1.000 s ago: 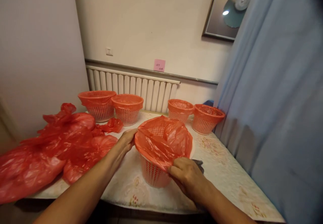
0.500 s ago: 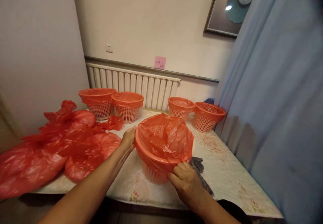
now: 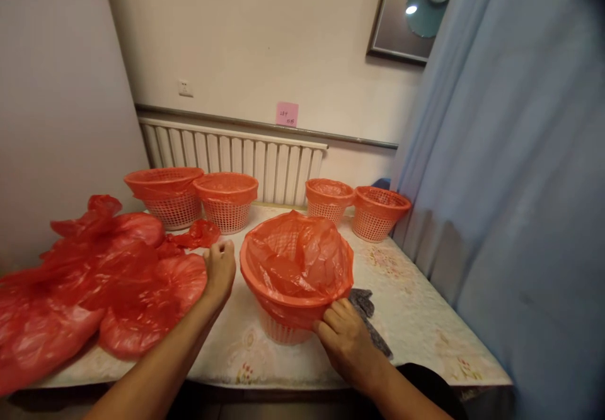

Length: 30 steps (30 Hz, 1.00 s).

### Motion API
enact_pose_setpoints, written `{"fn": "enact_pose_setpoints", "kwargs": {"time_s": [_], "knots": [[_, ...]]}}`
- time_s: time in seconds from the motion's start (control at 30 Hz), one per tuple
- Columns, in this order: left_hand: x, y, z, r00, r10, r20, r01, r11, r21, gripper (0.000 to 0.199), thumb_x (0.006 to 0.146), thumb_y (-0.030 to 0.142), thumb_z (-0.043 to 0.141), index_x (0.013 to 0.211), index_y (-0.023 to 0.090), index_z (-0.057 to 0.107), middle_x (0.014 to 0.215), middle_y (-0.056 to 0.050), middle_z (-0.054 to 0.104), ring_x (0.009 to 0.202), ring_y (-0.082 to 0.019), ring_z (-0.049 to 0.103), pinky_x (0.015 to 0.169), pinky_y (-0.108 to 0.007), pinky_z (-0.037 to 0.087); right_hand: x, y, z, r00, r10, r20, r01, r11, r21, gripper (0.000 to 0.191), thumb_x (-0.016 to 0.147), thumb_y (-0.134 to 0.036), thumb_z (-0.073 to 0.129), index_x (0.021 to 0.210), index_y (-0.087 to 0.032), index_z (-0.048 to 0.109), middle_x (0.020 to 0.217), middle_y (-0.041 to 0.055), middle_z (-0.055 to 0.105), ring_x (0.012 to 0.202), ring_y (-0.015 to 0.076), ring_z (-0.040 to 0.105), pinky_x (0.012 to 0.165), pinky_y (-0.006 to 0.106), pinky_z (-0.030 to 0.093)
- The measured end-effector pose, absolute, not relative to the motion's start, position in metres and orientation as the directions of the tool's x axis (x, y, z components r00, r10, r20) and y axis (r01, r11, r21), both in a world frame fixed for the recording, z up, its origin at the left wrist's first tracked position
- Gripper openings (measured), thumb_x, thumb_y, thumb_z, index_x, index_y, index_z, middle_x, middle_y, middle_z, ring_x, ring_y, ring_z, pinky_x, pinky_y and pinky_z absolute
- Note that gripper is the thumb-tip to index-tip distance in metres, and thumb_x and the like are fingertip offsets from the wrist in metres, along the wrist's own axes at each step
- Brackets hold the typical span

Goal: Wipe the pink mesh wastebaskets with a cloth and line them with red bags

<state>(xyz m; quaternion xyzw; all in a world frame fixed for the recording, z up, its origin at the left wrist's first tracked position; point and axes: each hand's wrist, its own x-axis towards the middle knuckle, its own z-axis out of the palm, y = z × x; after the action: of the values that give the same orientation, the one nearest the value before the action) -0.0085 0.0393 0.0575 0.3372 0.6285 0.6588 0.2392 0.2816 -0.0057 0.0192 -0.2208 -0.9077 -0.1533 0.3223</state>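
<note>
A pale pink mesh basket point(image 3: 283, 332) stands at the middle of the table, lined with a red plastic bag point(image 3: 297, 259) whose edge is folded over the rim. My right hand point(image 3: 347, 341) pinches the bag's folded edge at the near right of the rim. Away from the basket, on its left, my left hand point(image 3: 220, 272) is raised with its fingers curled in and nothing visible in them. Behind that hand lies a crumpled piece of red plastic point(image 3: 196, 234). A dark grey cloth item point(image 3: 363, 303) is partly hidden behind my right hand.
Filled red bags point(image 3: 127, 281) are heaped at the left. Along the back stand several lined baskets, a pair at left point(image 3: 227, 209) and another at right point(image 3: 377, 215). A radiator point(image 3: 227, 152) lines the wall; a blue curtain point(image 3: 496, 186) hangs at the right.
My left hand has let go of the basket's left rim and moved left, its fingers curling. My right hand keeps its pinch on the bag edge. The view has shifted slightly right.
</note>
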Motion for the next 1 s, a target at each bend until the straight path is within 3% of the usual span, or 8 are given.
{"fn": "enact_pose_setpoints", "kwargs": {"time_s": [0.1,0.23,0.4,0.5,0.6,0.77,0.9,1.0], "knots": [[0.006,0.014,0.059,-0.695,0.667,0.267,0.258,-0.116,0.959,0.021,0.081,0.034,0.052,0.097,0.021,0.052,0.119,-0.008,0.044,0.112,-0.026,0.044,0.101,-0.037,0.036,0.281,-0.006,0.020,-0.685,0.304,0.662,0.507,0.852,0.132,0.028,0.093,-0.010,0.038,0.074,-0.017,0.058,0.068,0.0028,0.051,0.070,0.0157,0.041,0.067,0.033,0.030],[0.035,-0.007,0.048,-0.587,0.689,0.424,0.462,-0.145,0.875,0.034,0.079,0.043,0.054,0.105,0.021,0.053,0.112,-0.008,0.044,0.096,-0.024,0.053,0.090,-0.040,0.046,0.275,-0.006,0.015,-0.676,0.296,0.674,0.503,0.855,0.129,0.028,0.091,-0.010,0.039,0.072,-0.017,0.058,0.069,0.0032,0.051,0.073,0.0160,0.043,0.068,0.033,0.031],[0.042,0.006,0.038,-0.575,0.659,0.485,0.560,-0.115,0.820,0.036,0.074,0.028,0.057,0.108,0.019,0.053,0.108,-0.008,0.048,0.102,-0.025,0.051,0.099,-0.044,0.042,0.270,-0.007,0.014,-0.657,0.287,0.697,0.515,0.846,0.137,0.028,0.091,-0.011,0.039,0.071,-0.017,0.057,0.067,0.0030,0.051,0.069,0.0159,0.041,0.065,0.033,0.031],[0.028,0.026,0.041,-0.594,0.656,0.467,0.530,-0.118,0.840,0.034,0.073,0.023,0.055,0.107,0.019,0.055,0.108,-0.007,0.053,0.100,-0.023,0.055,0.097,-0.044,0.044,0.265,-0.009,0.016,-0.646,0.268,0.714,0.498,0.858,0.129,0.026,0.090,-0.011,0.039,0.074,-0.017,0.058,0.068,0.0035,0.052,0.069,0.0164,0.041,0.064,0.033,0.031],[0.010,0.046,0.049,-0.576,0.708,0.408,0.405,-0.186,0.895,0.035,0.075,0.028,0.057,0.109,0.018,0.054,0.110,-0.008,0.058,0.100,-0.023,0.059,0.093,-0.041,0.048,0.261,-0.015,0.020,-0.659,0.245,0.711,0.438,0.893,0.098,0.021,0.090,-0.013,0.041,0.082,-0.018,0.059,0.074,0.0043,0.055,0.072,0.0171,0.044,0.064,0.033,0.033],[-0.002,0.054,0.056,-0.545,0.755,0.365,0.389,-0.158,0.908,0.039,0.075,0.034,0.059,0.110,0.017,0.054,0.110,-0.009,0.061,0.103,-0.024,0.060,0.096,-0.044,0.047,0.273,-0.019,0.028,-0.574,0.212,0.791,0.351,0.936,0.004,0.019,0.086,-0.010,0.043,0.093,-0.019,0.059,0.082,0.0055,0.061,0.074,0.0175,0.050,0.065,0.034,0.037],[0.011,0.036,0.048,-0.593,0.727,0.346,0.377,-0.130,0.917,0.044,0.079,0.038,0.056,0.116,0.016,0.052,0.125,-0.012,0.054,0.115,-0.027,0.054,0.100,-0.046,0.043,0.303,0.003,0.038,-0.370,0.373,0.851,0.488,0.857,-0.164,0.023,0.088,-0.008,0.045,0.102,-0.021,0.059,0.088,0.0066,0.062,0.082,0.0195,0.054,0.073,0.036,0.043],[0.022,0.030,0.039,-0.589,0.710,0.385,0.352,-0.203,0.914,0.042,0.081,0.035,0.054,0.119,0.017,0.052,0.125,-0.010,0.055,0.116,-0.025,0.053,0.101,-0.044,0.043,0.323,0.026,0.053,-0.370,0.464,0.805,0.559,0.803,-0.206,0.022,0.090,-0.012,0.046,0.105,-0.021,0.060,0.095,0.0076,0.063,0.088,0.0208,0.054,0.076,0.038,0.044]]}}
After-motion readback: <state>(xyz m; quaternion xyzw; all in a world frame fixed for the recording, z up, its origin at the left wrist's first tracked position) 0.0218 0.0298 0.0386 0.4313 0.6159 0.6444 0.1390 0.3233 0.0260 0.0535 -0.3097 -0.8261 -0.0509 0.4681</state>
